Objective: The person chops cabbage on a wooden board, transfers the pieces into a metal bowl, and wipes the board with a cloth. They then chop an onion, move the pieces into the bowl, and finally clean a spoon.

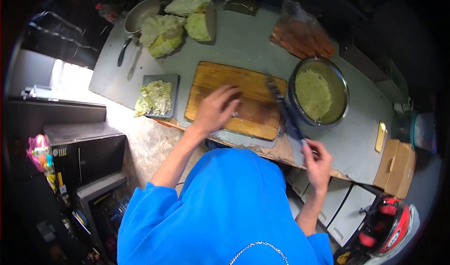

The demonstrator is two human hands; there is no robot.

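Note:
My left hand (218,108) rests over the wooden cutting board (253,77), fingers spread and slightly bent, with small pale scraps near the thumb. My right hand (318,162) grips the end of a long dark knife (291,118). The knife slants up and left along the board's right edge, beside the metal bowl (346,94). Finely shredded cabbage (313,95) lies in the bowl. Left of the board, a grey square tray (174,83) carries torn cabbage leaves (155,97).
Cabbage heads (161,35) and a cut cabbage piece (200,26) sit at the back left beside a frying pan (141,15). A plastic bag of carrots (302,36) lies behind the bowl. A yellow-handled object (380,136) and a cardboard box (396,169) are at right.

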